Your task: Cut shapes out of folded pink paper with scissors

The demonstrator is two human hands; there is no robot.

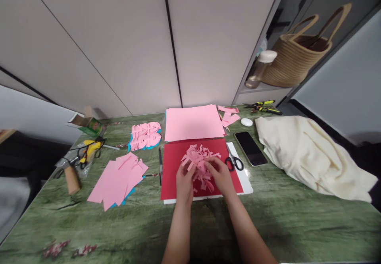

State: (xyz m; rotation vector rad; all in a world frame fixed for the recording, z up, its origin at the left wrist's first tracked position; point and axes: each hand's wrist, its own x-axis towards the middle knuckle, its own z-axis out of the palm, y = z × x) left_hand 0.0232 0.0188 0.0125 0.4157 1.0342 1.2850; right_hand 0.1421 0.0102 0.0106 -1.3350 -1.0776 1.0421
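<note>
A loose heap of pink paper scraps (202,151) lies on red card sheets (172,184), with white paper (247,184) showing beneath. My left hand (185,176) is at the heap's left side, thumb and fingers closed on some of the scraps. From the right, my right hand (219,172) pinches at scraps in the same heap. The fingertips of both hands are partly hidden among the pieces. Black-handled scissors (234,163) rest just right of my right hand, partly on the red card. A dark pen (160,164) lies along the card's left edge.
Behind the card is a stack of pink sheets (195,123). Cut pink lettering (145,135) and more pink sheets (119,180) lie left, near a yellow glue gun (91,148). A phone (251,148), cream cloth (309,157) and pliers (264,107) are right.
</note>
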